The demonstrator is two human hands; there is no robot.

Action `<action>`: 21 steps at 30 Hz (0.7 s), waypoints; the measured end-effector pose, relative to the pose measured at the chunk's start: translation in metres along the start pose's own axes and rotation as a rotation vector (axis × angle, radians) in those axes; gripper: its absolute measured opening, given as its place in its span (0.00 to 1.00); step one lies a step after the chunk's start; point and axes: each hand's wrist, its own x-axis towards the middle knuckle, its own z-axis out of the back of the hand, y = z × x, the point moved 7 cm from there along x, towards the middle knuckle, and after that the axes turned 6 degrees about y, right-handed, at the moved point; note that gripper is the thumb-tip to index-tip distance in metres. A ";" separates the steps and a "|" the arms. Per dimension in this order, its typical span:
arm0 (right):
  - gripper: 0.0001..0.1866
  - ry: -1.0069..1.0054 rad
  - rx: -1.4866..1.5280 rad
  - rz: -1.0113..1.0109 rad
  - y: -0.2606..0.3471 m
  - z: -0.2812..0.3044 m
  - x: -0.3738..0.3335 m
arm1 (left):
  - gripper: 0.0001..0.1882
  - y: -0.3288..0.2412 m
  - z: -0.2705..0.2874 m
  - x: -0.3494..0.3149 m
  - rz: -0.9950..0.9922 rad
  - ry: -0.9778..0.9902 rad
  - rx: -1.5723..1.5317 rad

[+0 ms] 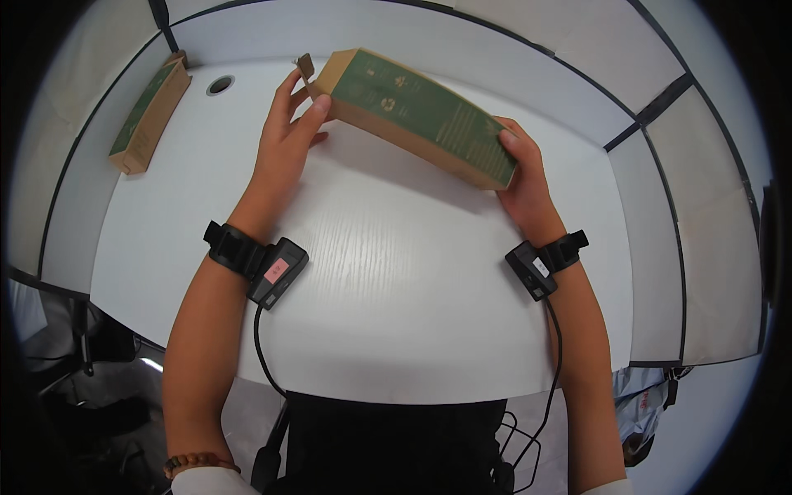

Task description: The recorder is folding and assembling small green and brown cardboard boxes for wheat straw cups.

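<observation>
A long cardboard box (421,115), brown with a green printed face, is held tilted above the far part of the table. Its left end has a small flap (307,68) standing out. Around the box's right end my right hand (524,165) is closed, thumb on the green face. My left hand (293,124) is at the left end, thumb on the box's edge and fingers curled by the flap. Whether the left fingertips press on the flap is partly hidden.
A second brown and green box (153,115) lies at the far left of the white table (371,313), near a round cable hole (220,85). Pale partition panels (396,37) border the table's back and sides. Black cables hang from the devices strapped on both wrists.
</observation>
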 end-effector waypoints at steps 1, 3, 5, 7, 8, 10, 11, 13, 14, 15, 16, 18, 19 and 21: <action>0.20 0.025 -0.135 0.000 0.001 -0.001 0.001 | 0.35 0.001 -0.002 0.000 0.041 0.015 -0.038; 0.19 0.051 -0.269 0.000 0.000 -0.006 -0.001 | 0.31 0.004 -0.001 0.001 0.093 0.018 -0.088; 0.21 0.074 -0.305 0.025 0.002 -0.016 -0.001 | 0.22 0.001 0.002 -0.001 0.083 0.002 -0.114; 0.23 0.072 -0.395 0.067 0.003 -0.011 0.001 | 0.20 -0.005 0.011 0.003 0.023 -0.003 -0.099; 0.25 0.075 -0.501 0.114 0.006 -0.010 0.003 | 0.18 -0.012 0.019 0.005 -0.049 -0.012 -0.096; 0.34 0.058 -0.681 0.142 0.012 -0.013 0.005 | 0.18 -0.027 0.021 0.007 -0.131 0.039 -0.176; 0.36 0.062 -0.743 0.204 0.009 -0.015 0.006 | 0.19 -0.041 0.022 0.004 -0.225 0.040 -0.057; 0.38 0.047 -0.805 0.266 0.009 -0.012 0.007 | 0.23 -0.065 0.009 -0.004 -0.397 0.022 0.167; 0.40 0.022 -0.991 0.408 0.016 -0.016 0.005 | 0.23 -0.066 0.001 -0.007 -0.394 0.040 0.170; 0.42 -0.009 -1.182 0.549 0.023 -0.021 0.000 | 0.22 -0.073 -0.010 -0.014 -0.503 0.044 0.303; 0.42 -0.030 -1.183 0.547 0.023 -0.020 0.000 | 0.22 -0.080 -0.019 -0.020 -0.613 0.049 0.434; 0.44 -0.047 -1.235 0.607 0.023 -0.024 -0.003 | 0.23 -0.085 -0.036 -0.030 -0.769 0.100 0.601; 0.44 -0.064 -1.233 0.605 0.022 -0.020 -0.003 | 0.23 -0.081 -0.036 -0.031 -0.732 0.108 0.636; 0.42 -0.025 -1.123 0.546 0.018 -0.011 -0.002 | 0.21 -0.074 -0.032 -0.029 -0.675 0.040 0.685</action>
